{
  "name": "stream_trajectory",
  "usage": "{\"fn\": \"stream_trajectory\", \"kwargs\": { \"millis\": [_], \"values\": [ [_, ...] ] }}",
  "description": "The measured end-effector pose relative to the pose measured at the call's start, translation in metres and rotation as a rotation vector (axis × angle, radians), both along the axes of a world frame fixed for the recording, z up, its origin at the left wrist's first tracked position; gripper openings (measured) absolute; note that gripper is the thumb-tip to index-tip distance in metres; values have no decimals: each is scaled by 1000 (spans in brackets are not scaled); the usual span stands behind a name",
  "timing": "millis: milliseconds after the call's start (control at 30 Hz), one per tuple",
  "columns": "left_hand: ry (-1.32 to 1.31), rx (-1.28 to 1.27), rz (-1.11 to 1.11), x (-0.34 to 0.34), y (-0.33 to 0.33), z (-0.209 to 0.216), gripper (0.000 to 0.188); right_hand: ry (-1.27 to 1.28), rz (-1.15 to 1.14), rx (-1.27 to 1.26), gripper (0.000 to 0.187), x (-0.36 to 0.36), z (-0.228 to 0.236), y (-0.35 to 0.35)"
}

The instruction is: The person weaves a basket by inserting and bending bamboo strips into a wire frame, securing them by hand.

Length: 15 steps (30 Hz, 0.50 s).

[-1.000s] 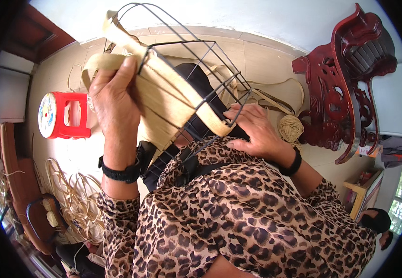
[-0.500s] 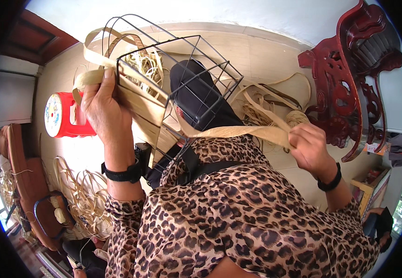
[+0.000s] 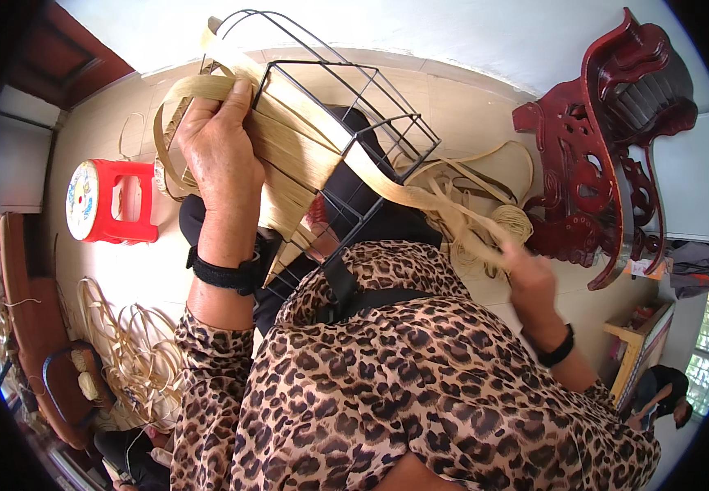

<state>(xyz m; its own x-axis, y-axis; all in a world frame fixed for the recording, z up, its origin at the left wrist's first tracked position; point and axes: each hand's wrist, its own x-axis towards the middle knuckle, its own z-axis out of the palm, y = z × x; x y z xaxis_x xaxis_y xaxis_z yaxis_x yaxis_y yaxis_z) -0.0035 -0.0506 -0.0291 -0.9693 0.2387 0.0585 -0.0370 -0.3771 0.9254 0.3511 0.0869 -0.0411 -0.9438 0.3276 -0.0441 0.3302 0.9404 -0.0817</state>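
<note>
A black wire basket frame is held up over my lap. Flat tan strips wrap part of it into a close panel. My left hand is closed at the panel's upper left edge, thumb pressed on top of a looped strip end. From the frame a long tan strip runs right to my right hand, whose fingers are closed on it though blurred by motion. The frame's far left side is partly hidden behind my left hand and the strips.
A red plastic stool lies on its side at left. Loose strips heap below it. A wound coil sits on the floor at right, beside a carved dark-red wooden chair. Another person is at lower right.
My left hand and the frame have moved up and to the right, with the frame tilting. My right hand has shifted downward, still holding the strip.
</note>
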Motion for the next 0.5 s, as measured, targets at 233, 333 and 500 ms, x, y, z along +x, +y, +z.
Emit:
{"fn": "stream_trajectory", "kwargs": {
  "millis": [233, 333, 500],
  "values": [
    [53, -60, 15, 7, 8, 9, 12, 384, -138, 344, 30, 24, 35, 31],
    [-44, -14, 5, 6, 12, 0, 7, -9, -50, -229, 26, 60, -21, 0],
    [60, -79, -17, 21, 26, -6, 11, -141, 79, -536, 23, -20, 28, 21]
  ]
}}
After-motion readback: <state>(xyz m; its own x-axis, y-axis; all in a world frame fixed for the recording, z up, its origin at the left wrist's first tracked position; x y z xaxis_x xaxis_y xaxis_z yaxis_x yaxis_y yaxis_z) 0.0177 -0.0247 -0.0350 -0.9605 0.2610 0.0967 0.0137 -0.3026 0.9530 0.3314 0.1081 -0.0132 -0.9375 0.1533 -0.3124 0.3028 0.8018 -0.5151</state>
